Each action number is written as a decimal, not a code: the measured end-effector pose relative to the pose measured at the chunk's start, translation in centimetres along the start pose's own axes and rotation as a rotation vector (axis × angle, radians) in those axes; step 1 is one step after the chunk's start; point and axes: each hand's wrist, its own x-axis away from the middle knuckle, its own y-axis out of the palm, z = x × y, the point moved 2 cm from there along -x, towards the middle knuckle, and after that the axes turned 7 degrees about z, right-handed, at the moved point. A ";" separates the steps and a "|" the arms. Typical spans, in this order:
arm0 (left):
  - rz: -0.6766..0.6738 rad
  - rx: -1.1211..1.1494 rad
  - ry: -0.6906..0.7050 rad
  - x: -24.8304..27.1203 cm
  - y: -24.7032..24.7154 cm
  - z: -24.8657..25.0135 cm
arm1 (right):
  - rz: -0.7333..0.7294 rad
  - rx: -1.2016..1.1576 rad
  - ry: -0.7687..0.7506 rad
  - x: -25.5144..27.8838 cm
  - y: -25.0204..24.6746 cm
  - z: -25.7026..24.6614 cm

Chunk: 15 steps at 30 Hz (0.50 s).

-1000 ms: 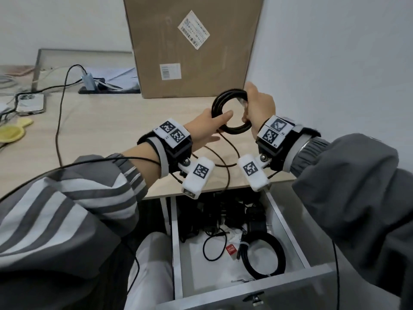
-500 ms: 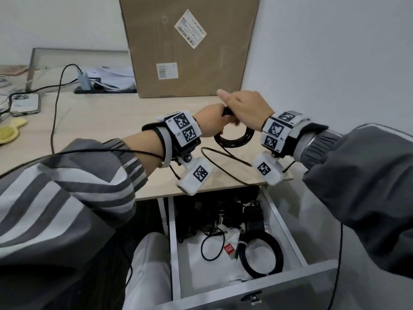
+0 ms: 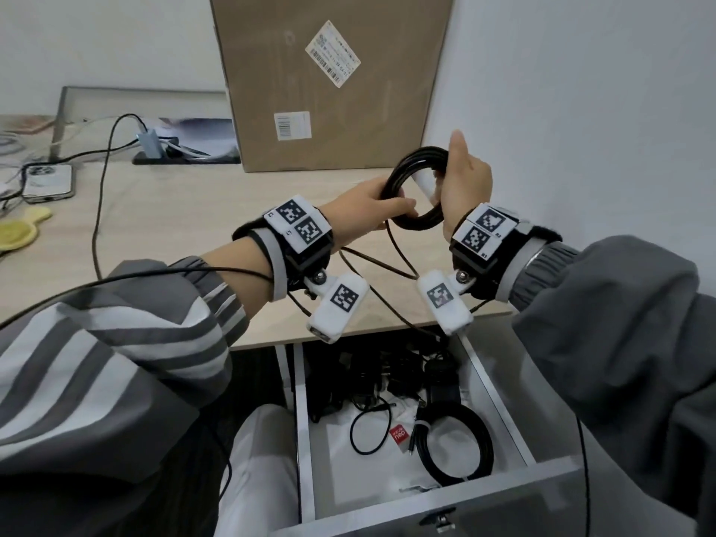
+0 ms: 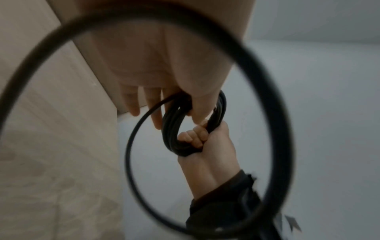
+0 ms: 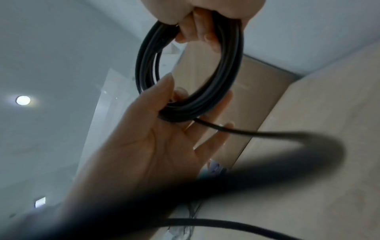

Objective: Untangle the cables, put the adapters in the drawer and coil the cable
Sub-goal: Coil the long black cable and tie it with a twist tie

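Note:
Above the desk's right end I hold a black cable coil (image 3: 420, 224) upright between both hands. My right hand (image 3: 463, 180) grips its right side in a fist, thumb up. My left hand (image 3: 372, 205) pinches the left and lower side between thumb and fingers. The left wrist view shows the coil (image 4: 172, 129) with the right hand (image 4: 197, 139) clenched round it. In the right wrist view my left hand (image 5: 164, 138) has its thumb over the coil (image 5: 144, 65). A loose tail (image 3: 391, 304) hangs from the coil past the desk edge. The drawer (image 3: 499, 385) below stands open, with dark adapters (image 3: 387, 377) at its back.
A second black coil (image 3: 486, 447) and a thin cable (image 3: 352, 432) lie in the drawer. A large cardboard box (image 3: 329, 79) leans at the back of the desk. A phone (image 3: 48, 182), a yellow object (image 3: 15, 230) and a plugged cable (image 3: 100, 211) are at the left. A wall runs close on the right.
Half a second ago both hands were together with the coil lying low and flat. The right hand has since turned thumb up and the coil stands raised and upright again.

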 end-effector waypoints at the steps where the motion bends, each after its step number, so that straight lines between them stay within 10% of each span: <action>1: 0.033 0.007 0.034 -0.1 0.1 0.2 | -0.003 -0.054 0.067 0.1 0.0 0.1; 10: 0.152 -0.124 0.064 -0.7 -0.3 1.0 | -0.313 -0.097 0.165 -0.4 -0.6 0.6; 15: 0.125 -0.363 0.114 -1.3 -0.1 1.6 | -0.454 0.440 -0.269 -1.5 -1.1 -1.9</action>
